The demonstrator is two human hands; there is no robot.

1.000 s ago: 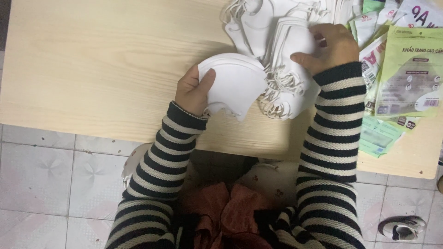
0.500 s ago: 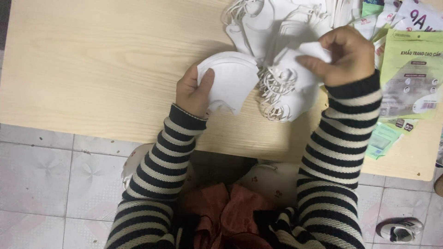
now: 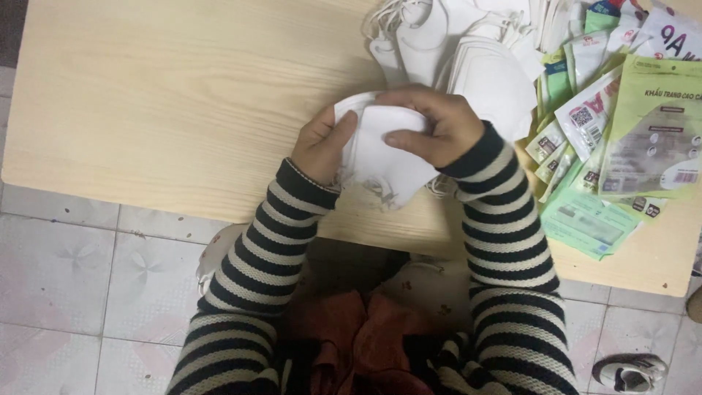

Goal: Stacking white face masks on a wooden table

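Observation:
Both hands hold a small stack of folded white face masks above the near part of a light wooden table. My left hand grips the stack's left side with the thumb on top. Over the top right of the stack my right hand presses down with its fingers. Thin ear loops hang from the stack's lower edge. Both arms wear black-and-white striped sleeves.
A loose pile of white masks lies on the table behind the hands. Green and white flat packets are spread at the right. Tiled floor lies below the table's front edge, with a shoe at the lower right.
My right hand has brought a mask from the pile leftward onto the stack in my left hand. Both hands now meet on the stack.

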